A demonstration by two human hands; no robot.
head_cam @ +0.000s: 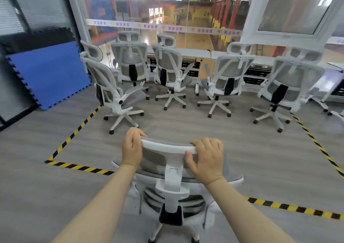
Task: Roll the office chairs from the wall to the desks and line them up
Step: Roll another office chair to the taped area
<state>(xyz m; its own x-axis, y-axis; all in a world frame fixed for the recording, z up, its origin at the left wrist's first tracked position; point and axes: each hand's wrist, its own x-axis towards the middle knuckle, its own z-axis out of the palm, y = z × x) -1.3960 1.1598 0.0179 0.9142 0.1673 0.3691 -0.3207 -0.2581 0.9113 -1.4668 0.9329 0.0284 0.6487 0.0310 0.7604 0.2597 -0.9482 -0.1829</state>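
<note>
The step in hand looks like rolling one more office chair (173, 183) toward the desks: it stands at the lower centre of the frame, seen from behind, its back crossing the near line of the yellow-and-black floor tape (81, 167). Both hands clamp its headrest (167, 147). The left hand (132, 147) wraps the headrest's left end, fingers curled over the top edge; the right hand (207, 158) grips the right end, fingers over the top and thumb pressed against the near face. Both forearms reach forward from the bottom corners, roughly level and nearly straight. The next move probably calls for a steady push forward and a steer into a gap in the row. Five matching white mesh chairs (169, 71) already stand across the middle of the frame, mostly facing the long white desk (197, 53) under the window, though unevenly angled, the leftmost turned sideways. A blue foam mat (46, 73) leans at the left.
</note>
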